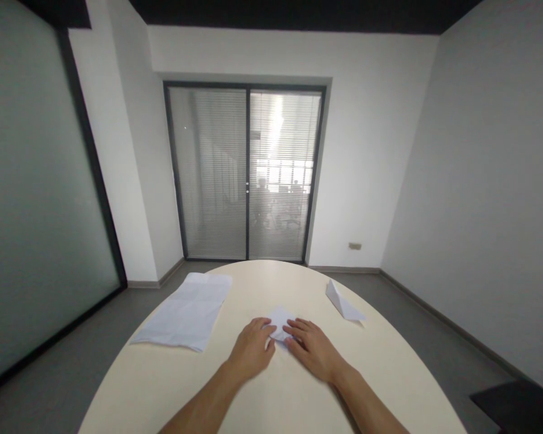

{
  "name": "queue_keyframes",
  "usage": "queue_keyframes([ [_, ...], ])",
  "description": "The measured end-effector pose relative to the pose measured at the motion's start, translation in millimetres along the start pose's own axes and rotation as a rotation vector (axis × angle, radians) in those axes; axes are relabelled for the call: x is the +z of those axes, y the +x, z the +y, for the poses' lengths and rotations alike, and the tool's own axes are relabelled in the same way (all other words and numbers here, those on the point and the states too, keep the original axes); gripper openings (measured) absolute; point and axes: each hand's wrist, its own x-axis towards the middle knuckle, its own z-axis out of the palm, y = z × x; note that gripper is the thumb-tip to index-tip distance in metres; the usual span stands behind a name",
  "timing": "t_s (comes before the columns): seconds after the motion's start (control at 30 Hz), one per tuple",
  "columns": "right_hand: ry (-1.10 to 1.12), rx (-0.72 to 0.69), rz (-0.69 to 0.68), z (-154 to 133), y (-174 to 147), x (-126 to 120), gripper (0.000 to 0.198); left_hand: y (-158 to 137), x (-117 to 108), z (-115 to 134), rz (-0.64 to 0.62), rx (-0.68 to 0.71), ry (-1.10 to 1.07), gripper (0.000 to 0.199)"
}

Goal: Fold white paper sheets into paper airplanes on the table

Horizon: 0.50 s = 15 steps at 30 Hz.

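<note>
- Closest of all, our bare forearms [373,404] reached across the round, cream-coloured tabletop [280,404] from its near side.
- Our left grip [252,349] and right grip [315,348] rested over the small folded white paper [280,318], which lay flat on the tabletop straight in front of us.
- Both grips were spread rather than closed: fingers lay on the left and right sides of the paper, thumbs held apart from them.
- We judged it almost weightless, so handling it would take hardly any force; skidding on the smooth tabletop seemed the likelier trouble.
- Its layers looked crisp enough to keep a crease, yet thin enough to crumple or tear under a hard squeeze.
- We thought it best held by flat fingertips on both side edges, or by a light pinch where layers doubled; the uncovered far corner seemed easier to bend.
- Well to the left lay a larger creased white sheet [183,313]; to the right, a tent-like piece of folded white paper [344,303]. We touched neither.
</note>
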Motion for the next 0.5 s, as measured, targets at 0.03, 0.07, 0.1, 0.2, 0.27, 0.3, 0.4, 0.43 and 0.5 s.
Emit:
queue_keyframes([
  [0.03, 0.003, -0.003, 0.008, 0.6, 0.2, 0.6, 0.052, 0.2, -0.2, 0.1, 0.002, 0.002, -0.004, 0.037],
  [0.07, 0.008, -0.006, 0.016, 1.1, 0.3, 1.0, 0.052, 0.4, -0.4, 0.3, 0.004, 0.002, -0.007, 0.036],
  [0.1, 0.015, -0.01, 0.023, 1.5, 0.3, 1.3, 0.052, 0.7, -0.6, 0.6, 0.004, 0.001, -0.011, 0.036],
  [0.2, 0.038, -0.019, 0.036, 0.7, 0.3, -0.4, 0.05, 1.7, -1.4, 0.9, 0.0, -0.007, -0.025, 0.034],
  [0.27, 0.053, -0.031, 0.033, -1.6, 0.5, -3.2, 0.048, 2.5, -1.6, 0.6, -0.003, -0.014, -0.035, 0.033],
  [0.3, 0.062, -0.04, 0.031, -3.1, 0.7, -4.7, 0.047, 2.9, -1.6, 0.3, -0.005, -0.017, -0.04, 0.033],
  [0.4, 0.082, -0.055, 0.025, -7.2, 1.8, -8.2, 0.045, 3.6, -1.6, -0.6, -0.001, -0.028, -0.048, 0.032],
  [0.43, 0.082, -0.054, 0.023, -7.9, 2.2, -8.6, 0.044, 3.6, -1.7, -0.9, 0.002, -0.031, -0.051, 0.031],
  [0.5, 0.074, -0.048, 0.02, -8.0, 3.2, -8.0, 0.042, 3.6, -2.4, -1.4, 0.014, -0.032, -0.055, 0.03],
])
